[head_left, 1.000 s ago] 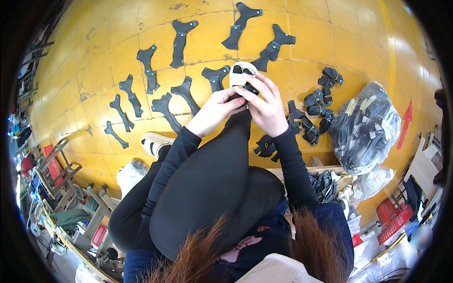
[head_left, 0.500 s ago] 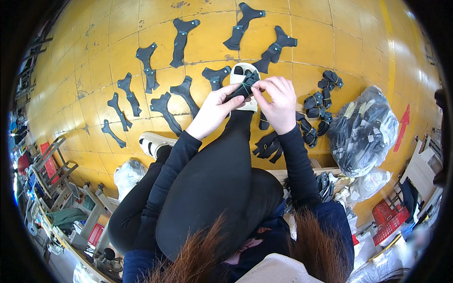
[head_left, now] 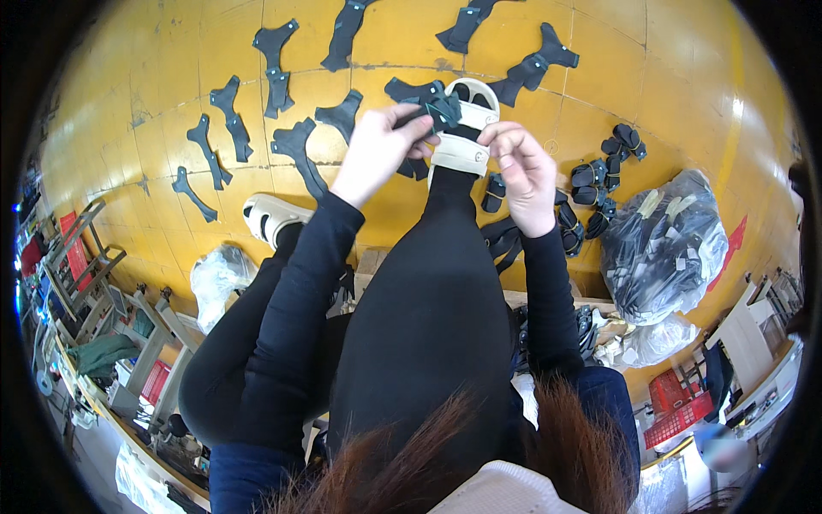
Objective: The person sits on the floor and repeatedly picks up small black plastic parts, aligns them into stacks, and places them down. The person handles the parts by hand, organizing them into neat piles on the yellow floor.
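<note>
My left hand (head_left: pixel 381 152) pinches a small dark cut piece (head_left: pixel 443 110) and holds it over the white sandal (head_left: pixel 462 147) on my outstretched right foot. My right hand (head_left: pixel 524 167) hovers just to the right of the sandal's strap. Its fingers are curled near the strap's edge, and whether they hold anything is unclear. My black-clad legs run down the middle of the view. The other white sandal (head_left: pixel 274 218) rests on the yellow floor to the left.
Several flat black cut pieces (head_left: pixel 229 120) lie spread over the yellow tiled floor (head_left: pixel 685 94). A pile of folded black pieces (head_left: pixel 604 171) and a full black plastic bag (head_left: pixel 668 244) sit at the right. Further things are a clear bag (head_left: pixel 218 276), metal racks (head_left: pixel 81 257) and red crates (head_left: pixel 676 403).
Both hands worked the dark piece together over the sandal. Now my right hand has drawn off to the right while my left keeps the piece.
</note>
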The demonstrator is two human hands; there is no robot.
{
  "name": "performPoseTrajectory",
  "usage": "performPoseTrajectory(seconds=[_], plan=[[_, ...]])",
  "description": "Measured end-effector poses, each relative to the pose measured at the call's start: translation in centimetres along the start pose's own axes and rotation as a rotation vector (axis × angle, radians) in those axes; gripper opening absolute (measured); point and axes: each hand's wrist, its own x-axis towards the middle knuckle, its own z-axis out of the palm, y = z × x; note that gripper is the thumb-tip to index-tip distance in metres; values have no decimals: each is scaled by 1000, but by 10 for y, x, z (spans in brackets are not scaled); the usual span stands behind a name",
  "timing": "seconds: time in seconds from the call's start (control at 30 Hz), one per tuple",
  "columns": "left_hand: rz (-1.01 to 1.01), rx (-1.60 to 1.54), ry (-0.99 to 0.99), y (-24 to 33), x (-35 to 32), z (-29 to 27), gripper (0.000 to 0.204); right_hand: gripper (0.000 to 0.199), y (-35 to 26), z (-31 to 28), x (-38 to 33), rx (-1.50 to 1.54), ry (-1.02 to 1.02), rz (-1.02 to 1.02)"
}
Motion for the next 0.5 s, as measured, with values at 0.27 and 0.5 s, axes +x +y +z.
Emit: performPoseTrajectory(seconds=[0.27, 0.5], plan=[[-2, -242, -169, 19, -4, -6, 36, 11, -11, 15, 18, -499, 167, -19], [118, -317, -106, -6, 1, 5, 33, 9, 14, 33, 24, -849, 268, -139]])
